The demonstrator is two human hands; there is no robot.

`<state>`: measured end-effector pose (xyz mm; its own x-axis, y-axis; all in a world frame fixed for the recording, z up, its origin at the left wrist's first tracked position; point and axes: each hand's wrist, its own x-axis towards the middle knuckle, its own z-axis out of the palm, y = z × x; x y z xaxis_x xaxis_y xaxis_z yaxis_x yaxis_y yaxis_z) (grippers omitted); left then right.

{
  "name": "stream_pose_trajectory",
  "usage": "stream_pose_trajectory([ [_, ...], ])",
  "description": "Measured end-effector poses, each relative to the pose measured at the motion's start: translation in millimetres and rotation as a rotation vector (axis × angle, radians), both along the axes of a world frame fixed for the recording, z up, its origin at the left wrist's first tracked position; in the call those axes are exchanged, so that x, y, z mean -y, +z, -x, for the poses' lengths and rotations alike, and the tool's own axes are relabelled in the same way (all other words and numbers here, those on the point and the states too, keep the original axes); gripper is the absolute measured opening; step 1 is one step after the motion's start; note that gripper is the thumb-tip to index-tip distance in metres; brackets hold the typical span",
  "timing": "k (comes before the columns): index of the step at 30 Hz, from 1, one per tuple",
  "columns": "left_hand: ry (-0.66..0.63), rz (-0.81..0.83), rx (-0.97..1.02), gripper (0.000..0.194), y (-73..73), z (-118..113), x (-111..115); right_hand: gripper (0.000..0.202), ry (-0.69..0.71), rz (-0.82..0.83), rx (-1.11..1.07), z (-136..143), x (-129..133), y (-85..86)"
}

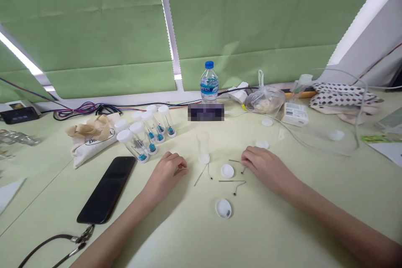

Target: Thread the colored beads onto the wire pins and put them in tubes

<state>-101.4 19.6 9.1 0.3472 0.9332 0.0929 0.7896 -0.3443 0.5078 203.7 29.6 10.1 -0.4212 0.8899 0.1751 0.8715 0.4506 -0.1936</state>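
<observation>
My left hand (166,171) rests on the table with its fingers curled together; something thin seems to show at the fingertips, too small to name. My right hand (262,162) pinches a bent metal wire (234,161) lying on the table, its middle hidden by the fingers. Between the hands stands a clear tube (202,146), upright with its top uncovered. A second bent wire (232,181) and a third bent wire (201,174) lie nearby. White caps lie around them: one cap (227,171) in the middle, another cap (223,208) closer to me, and one (262,145) behind my right hand.
Several capped tubes (152,132) with blue pieces inside stand at the left. Nearer lies a black phone (106,190) with a strap, beside a cloth pouch (97,142). A water bottle (209,83), a plastic bag (265,99) and a small white box (295,114) stand farther back.
</observation>
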Motion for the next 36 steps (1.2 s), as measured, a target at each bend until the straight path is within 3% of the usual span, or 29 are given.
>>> stream_pose_trajectory([
  [4,-0.002,-0.018,-0.02,0.014,0.7,-2,2,0.022,-0.028,-0.045,-0.014,-3,2,4.7],
  [7,-0.011,-0.021,-0.03,0.014,0.8,-6,4,0.019,-0.073,-0.074,-0.06,-5,3,17.5],
  [12,-0.039,-0.024,-0.04,0.014,-2.3,-9,7,0.018,-0.076,-0.154,-0.189,1,-1,56.3],
  [17,-0.021,-0.124,0.014,0.011,-3.6,-15,3,0.02,0.044,-0.217,-0.27,28,-9,100.8],
  [21,-0.003,-0.181,0.022,0.011,-1.0,-19,-2,0.019,0.08,-0.315,-0.302,45,-9,119.8],
  [24,-0.017,-0.172,0.012,0.009,1.2,-21,4,0.023,0.081,-0.278,-0.27,43,-4,113.8],
  [31,-0.223,-0.152,-0.081,0.016,5.0,-37,31,0.028,0.049,-0.066,-0.165,8,9,68.4],
  [36,-0.161,-0.182,-0.205,0.012,5.2,-28,21,0.025,-0.005,0.005,-0.142,-2,9,46.9],
])
